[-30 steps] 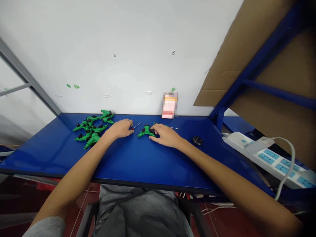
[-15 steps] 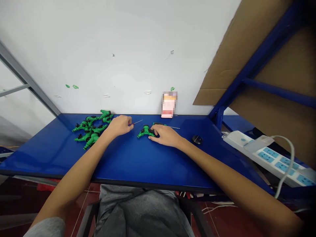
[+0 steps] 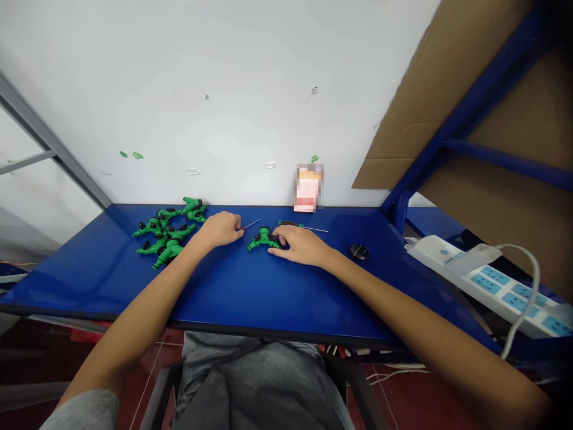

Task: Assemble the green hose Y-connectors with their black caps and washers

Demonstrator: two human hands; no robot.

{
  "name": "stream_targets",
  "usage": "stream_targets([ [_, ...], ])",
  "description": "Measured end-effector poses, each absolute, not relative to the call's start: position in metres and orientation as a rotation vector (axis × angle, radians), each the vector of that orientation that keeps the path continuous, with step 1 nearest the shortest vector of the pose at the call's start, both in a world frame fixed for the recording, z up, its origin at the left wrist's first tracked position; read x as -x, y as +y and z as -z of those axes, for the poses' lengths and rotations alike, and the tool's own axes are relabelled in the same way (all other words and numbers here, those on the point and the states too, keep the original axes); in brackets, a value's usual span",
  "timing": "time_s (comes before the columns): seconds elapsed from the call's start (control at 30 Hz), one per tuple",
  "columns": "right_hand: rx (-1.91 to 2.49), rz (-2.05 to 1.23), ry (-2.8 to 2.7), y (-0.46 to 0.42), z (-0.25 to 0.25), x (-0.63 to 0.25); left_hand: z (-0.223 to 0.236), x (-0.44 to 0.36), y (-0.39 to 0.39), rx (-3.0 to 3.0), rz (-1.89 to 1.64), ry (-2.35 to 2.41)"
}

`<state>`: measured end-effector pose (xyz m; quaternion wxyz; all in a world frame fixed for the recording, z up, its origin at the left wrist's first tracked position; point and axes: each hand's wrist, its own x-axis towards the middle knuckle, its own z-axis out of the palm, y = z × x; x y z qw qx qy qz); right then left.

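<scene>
Okay, so starting closest: grey trousers [image 3: 255,382] in the lap, pulled up to a glossy blue bench [image 3: 201,304], with both forearms reaching out across it.

The left hand [image 3: 219,230] is curled nearly shut, with the fingertips [image 3: 236,222] pinching a thin metal pin [image 3: 251,224] that has a red bit at the held end. The pin sticks out to the right and away, and its tip sits just beside a green three-way hose connector [image 3: 264,239]. That connector lies flat on the bench, mid-table, with black ends. The right hand [image 3: 299,248] is draped over its right side, fingers loosely spread and pressing it down. Can't tell how hard the grip is.

Just past the right hand is a screwdriver [image 3: 299,225] lying on the bench, dark and green handle, thin shaft pointing right. Further right there's a small black round thing [image 3: 359,251], and off the bench's right end a white power strip [image 3: 487,285].

Over on the left, a heap of more green connectors [image 3: 165,236] sits in a tangle. At the far edge a blurred pack [image 3: 308,190] leans on the white wall [image 3: 179,89].
</scene>
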<state>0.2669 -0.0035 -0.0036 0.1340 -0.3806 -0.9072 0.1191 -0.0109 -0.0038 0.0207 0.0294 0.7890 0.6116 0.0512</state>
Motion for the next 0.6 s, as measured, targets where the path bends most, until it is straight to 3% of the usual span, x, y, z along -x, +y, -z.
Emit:
stream_targets([
  [0.17,1.105,-0.346,-2.624,-0.002,0.006,-0.266,-0.021,0.009,-0.005,-2.448,-0.178,1.852],
  [0.37,1.093,-0.334,-2.624,-0.002,0.007,-0.267,-0.033,0.000,-0.012,-2.506,-0.622,1.431],
  [0.6,1.071,-0.361,-2.594,-0.001,0.007,-0.270,-0.029,-0.004,-0.013,-2.511,-0.486,1.233],
])
